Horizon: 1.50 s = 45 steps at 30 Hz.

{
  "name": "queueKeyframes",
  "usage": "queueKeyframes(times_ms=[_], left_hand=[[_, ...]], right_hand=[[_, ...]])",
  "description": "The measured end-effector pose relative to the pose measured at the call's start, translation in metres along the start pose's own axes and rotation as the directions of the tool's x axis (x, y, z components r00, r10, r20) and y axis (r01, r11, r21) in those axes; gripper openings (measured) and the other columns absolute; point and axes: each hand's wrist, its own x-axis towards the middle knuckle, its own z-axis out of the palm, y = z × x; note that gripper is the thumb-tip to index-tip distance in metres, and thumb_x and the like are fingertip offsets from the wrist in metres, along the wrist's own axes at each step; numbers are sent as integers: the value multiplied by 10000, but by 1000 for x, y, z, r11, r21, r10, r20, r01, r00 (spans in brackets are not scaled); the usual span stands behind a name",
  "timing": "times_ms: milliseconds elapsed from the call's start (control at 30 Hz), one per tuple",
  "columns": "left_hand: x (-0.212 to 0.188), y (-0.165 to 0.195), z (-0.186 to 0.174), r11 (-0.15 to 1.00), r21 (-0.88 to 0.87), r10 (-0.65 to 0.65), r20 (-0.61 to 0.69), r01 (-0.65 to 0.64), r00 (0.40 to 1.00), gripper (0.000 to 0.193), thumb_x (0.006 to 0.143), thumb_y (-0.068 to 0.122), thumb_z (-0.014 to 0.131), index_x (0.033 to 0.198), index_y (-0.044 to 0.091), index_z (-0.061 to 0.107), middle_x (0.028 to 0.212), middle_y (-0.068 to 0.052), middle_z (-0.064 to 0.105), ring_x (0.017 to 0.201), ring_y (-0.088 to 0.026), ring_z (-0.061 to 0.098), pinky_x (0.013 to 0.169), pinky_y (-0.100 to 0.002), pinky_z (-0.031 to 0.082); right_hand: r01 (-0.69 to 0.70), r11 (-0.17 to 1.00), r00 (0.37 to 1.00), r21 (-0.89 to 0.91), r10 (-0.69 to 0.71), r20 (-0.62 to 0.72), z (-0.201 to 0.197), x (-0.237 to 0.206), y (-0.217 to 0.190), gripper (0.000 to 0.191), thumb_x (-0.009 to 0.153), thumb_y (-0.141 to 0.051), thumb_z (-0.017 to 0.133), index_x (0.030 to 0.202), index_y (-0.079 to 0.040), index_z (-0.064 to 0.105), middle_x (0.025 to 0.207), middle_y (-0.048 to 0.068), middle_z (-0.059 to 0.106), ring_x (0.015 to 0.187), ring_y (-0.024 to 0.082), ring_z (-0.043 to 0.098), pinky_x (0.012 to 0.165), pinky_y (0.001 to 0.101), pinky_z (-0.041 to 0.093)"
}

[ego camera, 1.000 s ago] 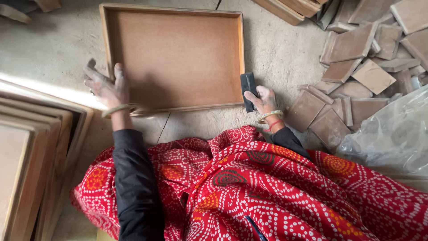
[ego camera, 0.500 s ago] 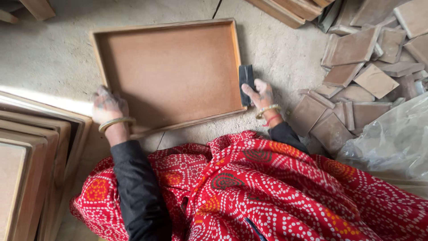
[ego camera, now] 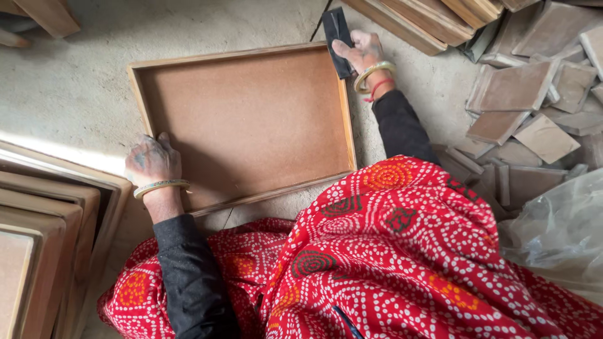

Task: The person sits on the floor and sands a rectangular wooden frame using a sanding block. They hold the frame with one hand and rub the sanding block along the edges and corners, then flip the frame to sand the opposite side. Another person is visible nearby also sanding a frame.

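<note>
A shallow wooden tray (ego camera: pixel 141 88) with a brown board bottom lies flat on the concrete floor in front of me. My left hand (ego camera: pixel 152 162) grips its near left rim, fingers curled over the edge. At the tray's far right corner my right hand (ego camera: pixel 363 50) presses a dark sanding block (ego camera: pixel 337 39) against the right rim. Both wrists wear bangles, and my sleeves are black. A red patterned cloth covers my lap below the tray.
A stack of similar wooden trays (ego camera: pixel 44 232) stands at my left. Several small wooden tiles (ego camera: pixel 521 94) lie heaped at the right, with wooden planks (ego camera: pixel 427 19) above them. A clear plastic bag (ego camera: pixel 559 232) sits at the lower right.
My right hand has slid the sanding block along the right rim from the near end to the far corner. My left hand stays on the left rim.
</note>
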Motion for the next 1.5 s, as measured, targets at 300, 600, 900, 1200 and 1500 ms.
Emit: queueKeyframes(times_ms=[300, 600, 900, 1200, 1500], left_hand=[[7, 0, 10, 999, -11, 45, -57, -45, 997, 461, 1078, 399, 495, 927, 17, 704, 870, -227, 733, 840, -388, 722, 737, -467, 557], [10, 7, 23, 1000, -4, -8, -45, 8, 999, 422, 1044, 399, 501, 982, 28, 691, 900, -195, 746, 866, -356, 728, 742, -446, 570], [11, 9, 18, 999, 29, -22, 139, 18, 990, 357, 1012, 321, 534, 912, 30, 716, 868, -186, 758, 810, -317, 765, 690, -406, 603], [9, 12, 5, 992, 114, 52, 53, -58, 997, 258, 957, 246, 566, 941, 35, 714, 912, -177, 760, 841, -299, 768, 708, -393, 609], [8, 16, 4, 992, 107, 59, 40, -63, 997, 279, 940, 261, 574, 934, 52, 759, 944, -149, 761, 895, -289, 757, 743, -383, 603]], right_hand=[[-46, 993, 997, -112, 39, -65, -2, -66, 8, 445, 929, -372, 826, 817, -25, 571, 708, 16, 552, 589, 94, 477, 467, 321, 408], [132, 982, 984, -138, -147, -103, 14, -25, -3, 428, 914, -407, 769, 902, 16, 710, 731, 19, 667, 638, 82, 582, 582, 322, 514], [-102, 989, 985, -105, 86, -150, 11, -31, 7, 431, 908, -486, 684, 986, -64, 724, 749, -2, 682, 613, 134, 607, 537, 373, 475], [198, 904, 951, -379, -271, -148, 16, 23, -6, 487, 1011, -469, 733, 932, 11, 704, 817, 113, 678, 751, 218, 639, 725, 394, 517], [368, 584, 696, -723, -689, -202, 13, -2, -7, 601, 975, -520, 809, 1057, 69, 716, 954, 265, 711, 873, 372, 677, 748, 451, 560]])
